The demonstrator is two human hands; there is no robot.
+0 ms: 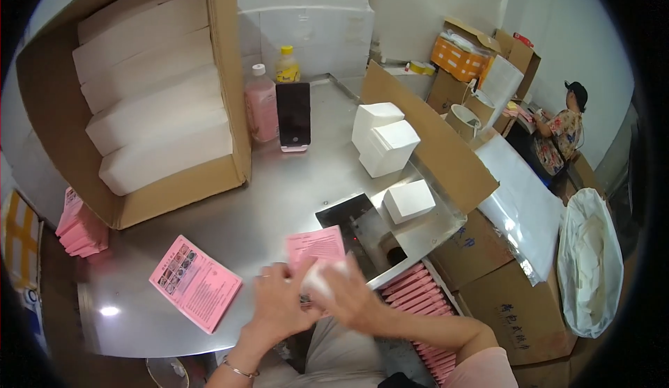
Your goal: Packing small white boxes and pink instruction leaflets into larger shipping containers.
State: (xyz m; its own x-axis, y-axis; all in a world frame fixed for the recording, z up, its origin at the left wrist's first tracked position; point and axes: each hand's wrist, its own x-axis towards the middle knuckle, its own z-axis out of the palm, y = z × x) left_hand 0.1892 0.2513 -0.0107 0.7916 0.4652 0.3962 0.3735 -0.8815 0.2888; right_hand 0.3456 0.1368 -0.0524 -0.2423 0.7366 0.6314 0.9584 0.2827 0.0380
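Note:
Near the table's front edge, my left hand (275, 294) has its fingers closed on a pink printed paper packet (315, 243). My right hand (352, 297) is against it, closed around a white folded wad of tissue paper (325, 281) that lies over the packet's near part. Motion smears the right fingers and the wad, so how far the wad is inside the packet cannot be made out. To the left, a stack of flat pink printed packets (196, 283) rests on the metal table. White blocks of folded tissue (394, 144) stand at the back right, with another block (409, 201) nearer.
A cardboard box (240, 109) holding long white tissue stacks tilts at the left. A phone (293, 116) stands before two bottles (261, 102). Filled pink packets (418, 294) line a box at lower right. Cartons (516, 311) and a person (561, 134) are farther right.

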